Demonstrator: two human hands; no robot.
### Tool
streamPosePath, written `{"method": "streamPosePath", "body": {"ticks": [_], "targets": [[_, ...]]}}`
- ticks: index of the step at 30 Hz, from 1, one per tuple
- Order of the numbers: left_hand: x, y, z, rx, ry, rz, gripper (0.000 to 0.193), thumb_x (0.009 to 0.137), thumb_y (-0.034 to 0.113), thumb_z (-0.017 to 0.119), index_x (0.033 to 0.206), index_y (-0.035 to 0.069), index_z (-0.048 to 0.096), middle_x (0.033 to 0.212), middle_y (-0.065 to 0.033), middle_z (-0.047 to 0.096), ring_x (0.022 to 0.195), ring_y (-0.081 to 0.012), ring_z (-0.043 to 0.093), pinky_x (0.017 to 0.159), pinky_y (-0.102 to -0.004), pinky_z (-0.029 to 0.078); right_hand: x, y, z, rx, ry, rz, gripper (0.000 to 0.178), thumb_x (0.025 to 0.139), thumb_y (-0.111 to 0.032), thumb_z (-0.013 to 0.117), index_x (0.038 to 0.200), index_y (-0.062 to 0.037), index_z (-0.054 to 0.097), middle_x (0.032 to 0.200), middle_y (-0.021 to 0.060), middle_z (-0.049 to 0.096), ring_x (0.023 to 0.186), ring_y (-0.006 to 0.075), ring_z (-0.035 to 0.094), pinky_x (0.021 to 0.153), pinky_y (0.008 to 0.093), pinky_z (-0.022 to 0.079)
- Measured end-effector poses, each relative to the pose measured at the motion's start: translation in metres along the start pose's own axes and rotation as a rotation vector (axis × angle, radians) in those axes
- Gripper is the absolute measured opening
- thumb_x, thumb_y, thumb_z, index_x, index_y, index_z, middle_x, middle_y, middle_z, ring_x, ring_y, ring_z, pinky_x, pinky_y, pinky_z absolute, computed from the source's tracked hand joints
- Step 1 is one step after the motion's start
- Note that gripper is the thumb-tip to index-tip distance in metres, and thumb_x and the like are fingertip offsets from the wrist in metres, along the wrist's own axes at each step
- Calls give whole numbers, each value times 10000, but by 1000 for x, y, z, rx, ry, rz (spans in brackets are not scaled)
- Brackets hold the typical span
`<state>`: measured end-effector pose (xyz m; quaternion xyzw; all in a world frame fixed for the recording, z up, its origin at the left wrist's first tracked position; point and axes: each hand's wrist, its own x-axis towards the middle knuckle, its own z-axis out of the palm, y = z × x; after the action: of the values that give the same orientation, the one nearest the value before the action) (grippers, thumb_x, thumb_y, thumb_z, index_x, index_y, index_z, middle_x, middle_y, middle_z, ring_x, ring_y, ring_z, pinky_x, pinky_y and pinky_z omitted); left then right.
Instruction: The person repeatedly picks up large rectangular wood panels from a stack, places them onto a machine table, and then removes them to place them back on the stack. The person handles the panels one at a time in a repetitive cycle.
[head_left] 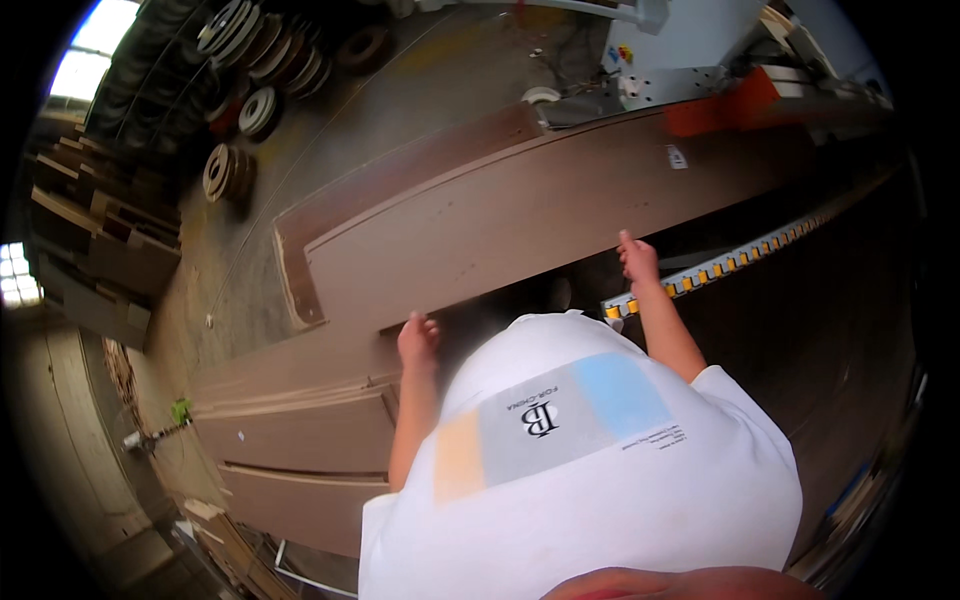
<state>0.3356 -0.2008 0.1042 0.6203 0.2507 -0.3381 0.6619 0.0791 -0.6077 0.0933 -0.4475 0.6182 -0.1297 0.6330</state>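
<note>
A long brown flat panel (480,230) lies slantwise in front of me, with a small white label near its far right end. My left hand (418,338) is at its near edge toward the left, fingers curled and thumb against the edge. Farther right along the same edge is my right hand (638,260), closed in the same way, its thumb tip overlapping the panel. The fingers' undersides are hidden. Beneath this panel sits another brown panel (295,270), its rim showing at the left and back.
A rail of yellow rollers (740,262) runs beside my right forearm. An orange machine part (725,108) stands over the panel's right end. More brown panels (300,440) are stacked at left. Rolls of edging (228,172) and stacked boards (100,220) stand farther left.
</note>
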Motion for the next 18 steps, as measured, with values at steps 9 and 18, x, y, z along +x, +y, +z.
{"method": "streamPosePath", "body": {"ticks": [9, 18], "targets": [[1, -14, 44, 340, -312, -14, 311, 1006, 343, 546, 1010, 41, 616, 823, -66, 654, 699, -130, 604, 657, -266, 509, 35, -8, -26, 86, 293, -60, 453, 920, -539, 643, 820, -105, 566, 599, -70, 385, 444, 52, 298, 399, 239, 218], [9, 0, -3, 124, -180, -60, 300, 1008, 350, 558, 1008, 53, 601, 772, -31, 620, 636, -110, 561, 580, -252, 474, 1, 9, 21, -103, 208, -83, 489, 900, -551, 660, 808, -74, 606, 590, -49, 415, 438, 61, 312, 399, 241, 234]]}}
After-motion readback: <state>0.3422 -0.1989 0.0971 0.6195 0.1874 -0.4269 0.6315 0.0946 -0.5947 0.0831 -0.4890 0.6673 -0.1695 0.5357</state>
